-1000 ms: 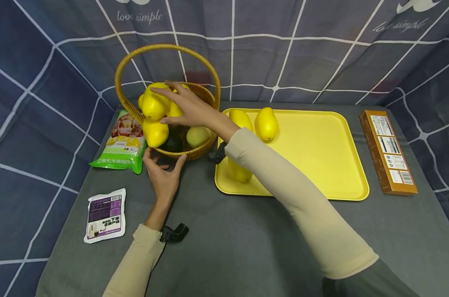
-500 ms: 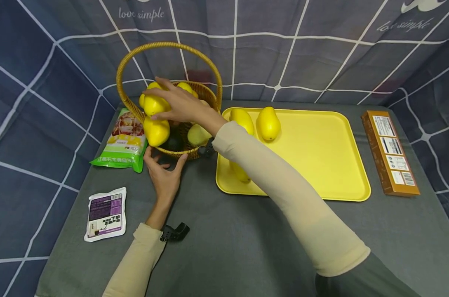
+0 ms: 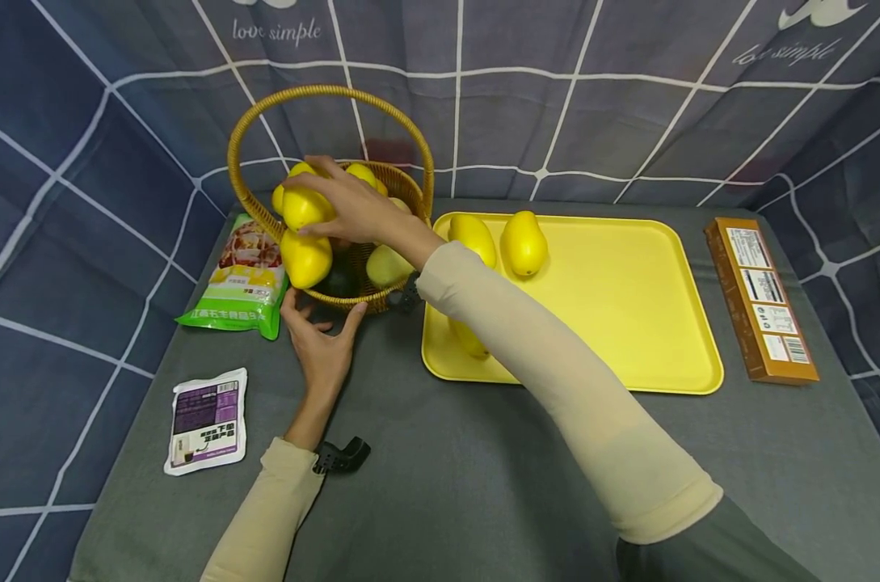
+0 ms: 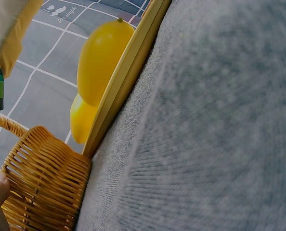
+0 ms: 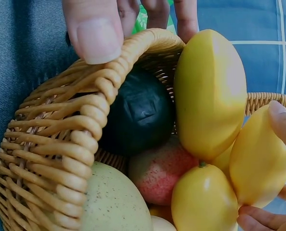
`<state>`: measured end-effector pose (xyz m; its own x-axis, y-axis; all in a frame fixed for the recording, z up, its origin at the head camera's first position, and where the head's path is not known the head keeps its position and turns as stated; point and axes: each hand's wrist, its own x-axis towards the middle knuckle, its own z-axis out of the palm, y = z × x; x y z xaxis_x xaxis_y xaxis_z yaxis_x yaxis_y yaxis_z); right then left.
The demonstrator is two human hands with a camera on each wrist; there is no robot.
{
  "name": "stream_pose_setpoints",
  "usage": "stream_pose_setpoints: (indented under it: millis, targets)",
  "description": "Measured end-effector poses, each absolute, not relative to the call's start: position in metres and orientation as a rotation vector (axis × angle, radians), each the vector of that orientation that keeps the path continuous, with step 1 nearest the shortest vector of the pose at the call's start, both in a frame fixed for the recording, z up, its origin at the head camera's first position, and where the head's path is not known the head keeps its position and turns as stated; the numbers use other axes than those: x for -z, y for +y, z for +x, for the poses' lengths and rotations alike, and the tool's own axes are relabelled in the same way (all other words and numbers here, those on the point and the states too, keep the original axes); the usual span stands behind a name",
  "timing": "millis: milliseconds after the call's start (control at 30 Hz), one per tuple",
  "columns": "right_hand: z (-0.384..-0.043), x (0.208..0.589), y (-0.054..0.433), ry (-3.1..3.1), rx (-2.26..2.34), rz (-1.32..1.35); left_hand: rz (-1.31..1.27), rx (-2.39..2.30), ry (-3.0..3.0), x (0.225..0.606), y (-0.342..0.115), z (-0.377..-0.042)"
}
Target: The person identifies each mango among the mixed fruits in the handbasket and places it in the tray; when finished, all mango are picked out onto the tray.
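Note:
A wicker basket (image 3: 392, 303) with a tall handle holds several yellow mango-shaped fruits, a dark green round fruit (image 5: 140, 113), a pinkish peach-like fruit (image 5: 160, 168) and a pale green fruit (image 3: 387, 267). My right hand (image 3: 355, 202) reaches into it and grips a yellow mango-shaped fruit (image 5: 261, 156) between thumb and fingers. A second yellow fruit (image 3: 305, 259) leans on the front left rim. At the basket's front, my left hand (image 3: 322, 347) holds the rim, its thumb (image 5: 97, 41) pressed on the weave and its other fingers partly hidden.
A yellow tray (image 3: 607, 299) carries several yellow fruits, one partly hidden by the right sleeve (image 3: 549, 372). Left of the basket lies a green food bag (image 3: 239, 283); nearer stands a white and purple pouch (image 3: 207, 422). An orange-brown box (image 3: 762, 299) is at far right.
My right hand has shifted slightly left over the yellow fruits, uncovering more fruit behind it at the back of the basket. The left hand and basket have stayed in place.

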<state>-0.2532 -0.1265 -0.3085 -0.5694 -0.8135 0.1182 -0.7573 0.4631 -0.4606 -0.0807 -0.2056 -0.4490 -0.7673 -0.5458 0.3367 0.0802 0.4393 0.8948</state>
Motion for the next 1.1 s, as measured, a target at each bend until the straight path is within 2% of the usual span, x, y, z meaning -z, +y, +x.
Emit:
stream_pose_setpoints:
  millis: [533,933,1100]
  targets:
    - [-0.249,0.305,-0.096,2.537,0.889,-1.442,0.386,1.340,-2.099,0.450,-0.204,-0.082]
    - [-0.241,0.317,-0.066,2.559,1.036,-1.573,0.368,1.339,-2.086,0.450,-0.205,-0.080]
    - [-0.237,0.325,-0.050,2.557,1.073,-1.550,0.353,1.335,-2.082,0.452,-0.206,-0.080]
